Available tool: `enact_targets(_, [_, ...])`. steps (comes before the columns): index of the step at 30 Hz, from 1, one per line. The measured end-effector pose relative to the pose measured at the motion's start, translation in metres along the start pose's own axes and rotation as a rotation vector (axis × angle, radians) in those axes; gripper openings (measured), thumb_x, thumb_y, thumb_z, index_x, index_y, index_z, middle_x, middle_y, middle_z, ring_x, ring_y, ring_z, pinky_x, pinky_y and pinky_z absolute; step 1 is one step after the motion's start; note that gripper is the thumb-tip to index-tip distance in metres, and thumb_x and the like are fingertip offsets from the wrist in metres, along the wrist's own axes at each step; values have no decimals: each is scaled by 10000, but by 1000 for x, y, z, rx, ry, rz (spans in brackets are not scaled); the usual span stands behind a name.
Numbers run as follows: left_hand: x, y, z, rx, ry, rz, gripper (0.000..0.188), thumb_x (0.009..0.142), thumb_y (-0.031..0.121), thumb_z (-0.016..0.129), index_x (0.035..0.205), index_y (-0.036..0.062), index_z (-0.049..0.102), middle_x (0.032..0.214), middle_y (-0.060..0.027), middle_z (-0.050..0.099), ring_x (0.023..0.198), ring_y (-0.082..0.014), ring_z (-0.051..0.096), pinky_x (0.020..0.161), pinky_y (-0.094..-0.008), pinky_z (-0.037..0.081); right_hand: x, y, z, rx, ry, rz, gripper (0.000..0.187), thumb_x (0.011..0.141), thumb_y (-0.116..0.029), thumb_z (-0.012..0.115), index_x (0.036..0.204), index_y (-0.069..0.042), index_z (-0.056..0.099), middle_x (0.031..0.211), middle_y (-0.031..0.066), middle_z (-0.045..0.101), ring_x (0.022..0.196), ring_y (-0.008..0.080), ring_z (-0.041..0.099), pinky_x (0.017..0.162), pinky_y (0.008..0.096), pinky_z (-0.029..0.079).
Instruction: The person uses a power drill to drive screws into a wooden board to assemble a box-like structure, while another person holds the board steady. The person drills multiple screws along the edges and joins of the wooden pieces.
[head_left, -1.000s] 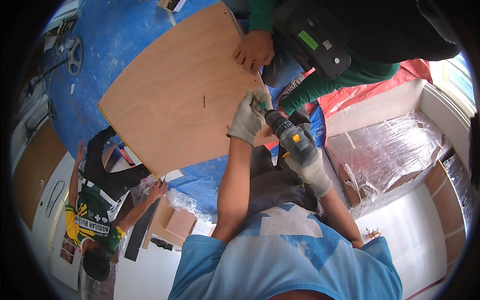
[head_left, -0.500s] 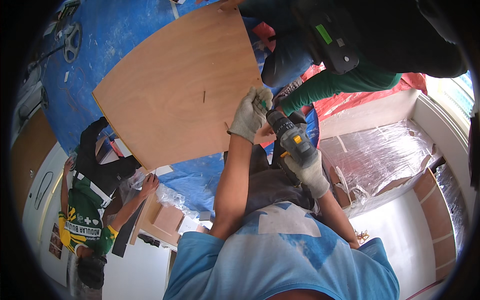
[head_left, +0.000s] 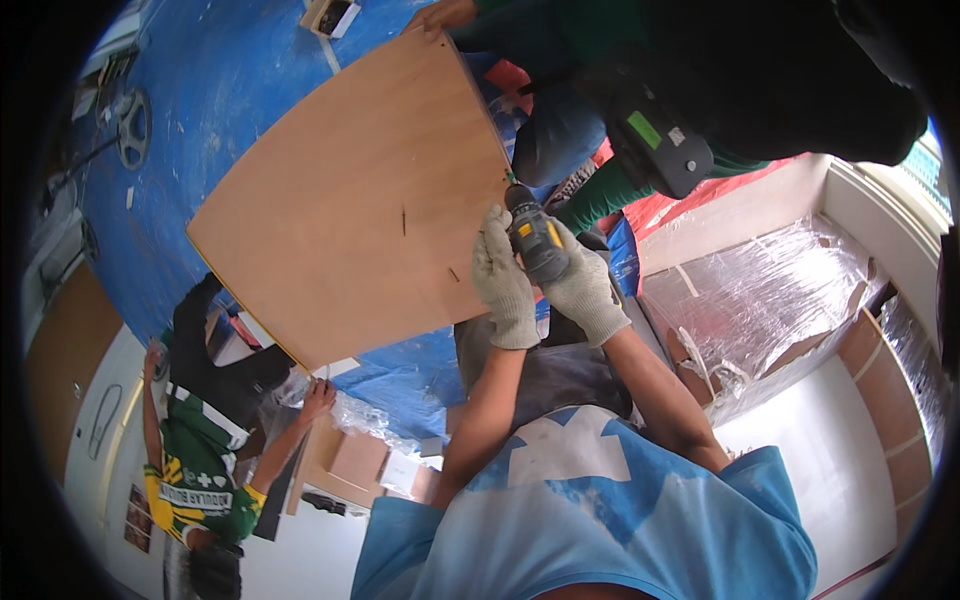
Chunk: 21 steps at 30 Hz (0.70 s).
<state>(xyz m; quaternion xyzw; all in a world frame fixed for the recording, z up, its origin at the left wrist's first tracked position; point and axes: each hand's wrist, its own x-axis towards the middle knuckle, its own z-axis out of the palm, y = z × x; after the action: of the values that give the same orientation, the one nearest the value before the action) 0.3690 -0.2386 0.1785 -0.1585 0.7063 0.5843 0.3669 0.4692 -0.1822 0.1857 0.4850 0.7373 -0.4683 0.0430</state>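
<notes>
A large curved-edge wooden panel (head_left: 340,210) stretches out in front of me, with two loose screws lying on it. My right hand (head_left: 585,290), in a pale knitted glove, grips a dark cordless drill (head_left: 538,243) with yellow parts. The drill points away from me, and its green-tipped nose (head_left: 511,180) is at the panel's right edge. Close against the drill's left side is my gloved left hand (head_left: 505,285). Its fingers are bent in loosely, and whatever they hold is hidden.
A co-worker's hand (head_left: 440,17) holds the panel's far corner; that person's green sleeve (head_left: 600,195) is close to the drill. Another person's hand (head_left: 318,398) touches the near left corner. Blue sheeting (head_left: 230,110) covers the floor, and plastic-wrapped furniture (head_left: 745,290) stands at right.
The drill has moved up and left to the panel's right edge. My left hand has dropped back from the drill's tip to its side. The view has shifted a little.
</notes>
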Motion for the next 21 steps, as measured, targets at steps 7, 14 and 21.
enact_targets(7, [8,-5,-7,58,3,24,377,1041,295,609,1182,-40,707,1240,-154,681,1105,-227,680,949,-355,574,0,-5,2,-3,-130,146,797,810,-347,789,1505,-123,471,987,220,743,944,407,734,818,508,563])
enact_targets(14, [6,6,-5,-70,6,-38,326,1058,229,582,1193,-38,711,1295,-150,688,1204,-244,655,1057,-372,524,2,-28,-4,-28,-198,217,801,827,-370,770,1492,-74,433,1185,217,710,1027,405,717,856,501,555])
enact_targets(21, [4,17,-2,69,3,48,354,1031,221,566,1177,-61,722,1222,-155,703,1112,-247,680,968,-371,565,8,-40,-13,-25,-263,273,758,834,-347,756,1472,-77,449,1182,215,711,1047,391,717,861,495,561])
